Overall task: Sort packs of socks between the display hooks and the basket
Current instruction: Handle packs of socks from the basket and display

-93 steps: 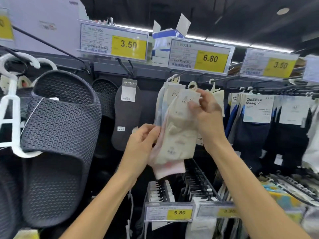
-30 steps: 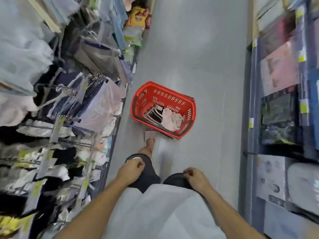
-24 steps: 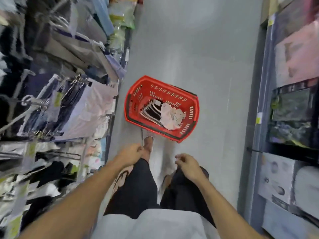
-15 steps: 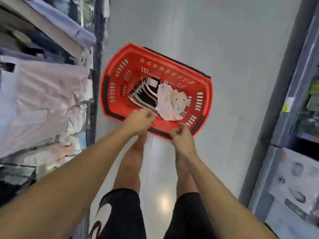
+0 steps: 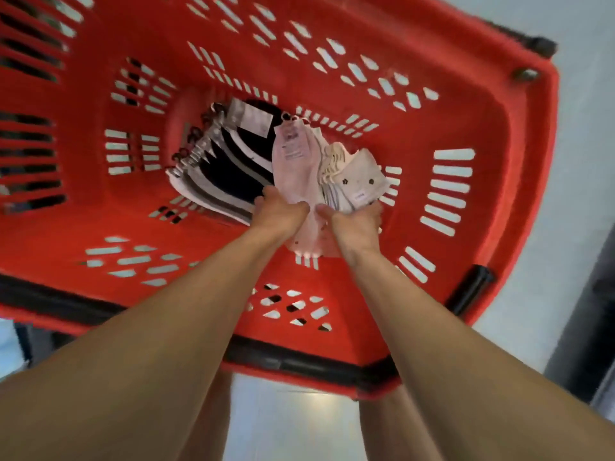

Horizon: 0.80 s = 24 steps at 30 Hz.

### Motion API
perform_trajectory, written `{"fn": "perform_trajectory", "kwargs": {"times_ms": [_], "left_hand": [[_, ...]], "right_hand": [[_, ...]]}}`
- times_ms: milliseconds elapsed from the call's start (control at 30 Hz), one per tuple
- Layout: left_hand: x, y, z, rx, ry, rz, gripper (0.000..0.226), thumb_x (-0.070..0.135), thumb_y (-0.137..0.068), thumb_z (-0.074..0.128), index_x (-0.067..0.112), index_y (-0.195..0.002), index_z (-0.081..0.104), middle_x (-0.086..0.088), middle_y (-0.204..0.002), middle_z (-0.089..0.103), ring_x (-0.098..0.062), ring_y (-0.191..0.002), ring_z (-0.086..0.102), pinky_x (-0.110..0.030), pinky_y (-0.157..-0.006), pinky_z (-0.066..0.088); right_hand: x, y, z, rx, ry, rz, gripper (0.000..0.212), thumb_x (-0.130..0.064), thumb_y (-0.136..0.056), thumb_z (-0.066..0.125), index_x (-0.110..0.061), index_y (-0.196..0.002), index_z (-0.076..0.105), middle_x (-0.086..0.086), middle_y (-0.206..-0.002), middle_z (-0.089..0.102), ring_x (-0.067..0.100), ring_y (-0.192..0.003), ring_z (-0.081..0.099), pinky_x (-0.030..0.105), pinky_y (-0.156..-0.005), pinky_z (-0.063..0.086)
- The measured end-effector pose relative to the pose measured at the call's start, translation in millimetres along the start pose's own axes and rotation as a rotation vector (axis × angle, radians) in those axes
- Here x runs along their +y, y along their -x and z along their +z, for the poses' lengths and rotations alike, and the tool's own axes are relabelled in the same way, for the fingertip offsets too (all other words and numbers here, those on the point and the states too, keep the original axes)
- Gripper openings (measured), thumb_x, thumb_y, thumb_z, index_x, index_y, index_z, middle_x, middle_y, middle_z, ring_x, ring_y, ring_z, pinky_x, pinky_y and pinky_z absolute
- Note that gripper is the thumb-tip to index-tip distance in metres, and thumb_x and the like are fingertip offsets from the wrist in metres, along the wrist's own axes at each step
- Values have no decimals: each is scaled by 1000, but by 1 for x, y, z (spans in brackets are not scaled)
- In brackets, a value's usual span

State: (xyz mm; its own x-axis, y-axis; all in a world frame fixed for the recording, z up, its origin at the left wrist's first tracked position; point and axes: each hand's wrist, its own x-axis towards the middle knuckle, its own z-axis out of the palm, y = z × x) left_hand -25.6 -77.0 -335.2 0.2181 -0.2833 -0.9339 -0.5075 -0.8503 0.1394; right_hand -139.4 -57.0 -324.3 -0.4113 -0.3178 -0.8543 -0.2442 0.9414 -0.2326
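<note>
Deep inside the red basket [image 5: 466, 94], near the middle of its floor, two hands meet. The left hand [image 5: 281, 211] and the right hand [image 5: 356, 224] sit side by side, almost touching. Their fingers curl down around the near end of the pink pack [image 5: 296, 161] of socks. The fingertips are hidden under the hands, so you cannot tell how hard they squeeze.

Both arms pass over the black handle [image 5: 299, 361], which lies along the basket's near rim. The dark packs [image 5: 229, 171], a fanned pile in black, white and grey, lie just left of the pink pack and touch it. The white packs [image 5: 361, 181] with little flowers lie on its right, and their near ends are under the right hand.

The pink pack is long and flat. It runs from the hands toward the basket's far wall, with its label end farthest away.
</note>
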Motion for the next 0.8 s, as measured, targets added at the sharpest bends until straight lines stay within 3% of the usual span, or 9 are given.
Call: {"fn": "perform_trajectory", "kwargs": {"times_ms": [100, 167, 300, 400, 467, 567, 633, 700, 800], "left_hand": [[1, -15, 9, 47, 74, -71, 77, 50, -86, 64, 9, -143, 34, -14, -144, 40, -36, -129, 47, -48, -104, 45], [1, -17, 8, -9, 184, -97, 83, 56, -77, 68, 12, -140, 38, -13, -136, 52, -35, -120, 57, -48, -100, 50], [-1, -19, 5, -76, 307, -108, 61, 44, -72, 70, 11, -122, 57, -11, -110, 69, -32, -96, 68, -44, -90, 57], [2, -20, -2, -71, 397, -145, 60, 51, -78, 67, 10, -121, 62, -9, -107, 70, -29, -96, 67, -39, -90, 55], [4, -22, -7, -58, 416, -159, 65, 55, -79, 65, 10, -125, 62, -11, -114, 70, -34, -103, 67, -46, -96, 53], [9, -27, -11, -58, 419, -153, 54, 44, -85, 66, 7, -124, 61, -16, -109, 71, -36, -97, 69, -53, -90, 56], [12, -31, -11, -100, 410, -154, 50, 39, -86, 68, 6, -122, 61, -18, -107, 71, -37, -93, 70, -54, -87, 57], [14, -33, -12, -137, 418, -167, 53, 40, -84, 70, 7, -124, 60, -17, -109, 70, -37, -93, 69, -52, -86, 57], [15, -36, -14, -174, 461, -204, 53, 41, -84, 69, 11, -127, 60, -14, -113, 70, -35, -98, 68, -51, -91, 55]], "right_hand": [[-1, -17, 6, -4, -81, 61, 112, -41, -74, 84, -6, -152, 11, 17, -152, 34, 35, -138, 39, 47, -114, 36], [-2, -24, 7, -10, -83, 90, 113, -47, -74, 82, -9, -153, 10, 16, -151, 35, 35, -138, 39, 48, -113, 36], [-8, -29, 7, -26, -78, 133, 107, -63, -76, 71, -14, -153, 16, 14, -152, 33, 37, -138, 38, 50, -113, 35], [-10, -36, 7, -81, -188, 184, 101, -78, -80, 47, -16, -155, 21, 13, -155, 36, 38, -140, 38, 55, -114, 32], [-11, -43, 4, -102, -265, 210, 85, -71, -89, 38, -16, -153, 28, 14, -150, 46, 39, -136, 44, 56, -113, 34], [-9, -51, -1, -117, -239, 230, 74, -59, -89, 52, -17, -148, 36, 12, -136, 59, 35, -125, 55, 52, -108, 42], [-8, -56, -4, -158, -253, 227, 55, -55, -85, 61, -18, -125, 56, 4, -106, 69, 25, -99, 66, 44, -92, 53], [-10, -59, -7, -210, -270, 238, 32, -50, -83, 64, -18, -83, 63, -3, -63, 60, 15, -62, 60, 33, -68, 50], [-11, -63, -7, -309, -288, 246, 46, -42, -84, 65, -18, -44, 67, -6, -47, 63, 9, -40, 62, 28, -60, 43]]}}
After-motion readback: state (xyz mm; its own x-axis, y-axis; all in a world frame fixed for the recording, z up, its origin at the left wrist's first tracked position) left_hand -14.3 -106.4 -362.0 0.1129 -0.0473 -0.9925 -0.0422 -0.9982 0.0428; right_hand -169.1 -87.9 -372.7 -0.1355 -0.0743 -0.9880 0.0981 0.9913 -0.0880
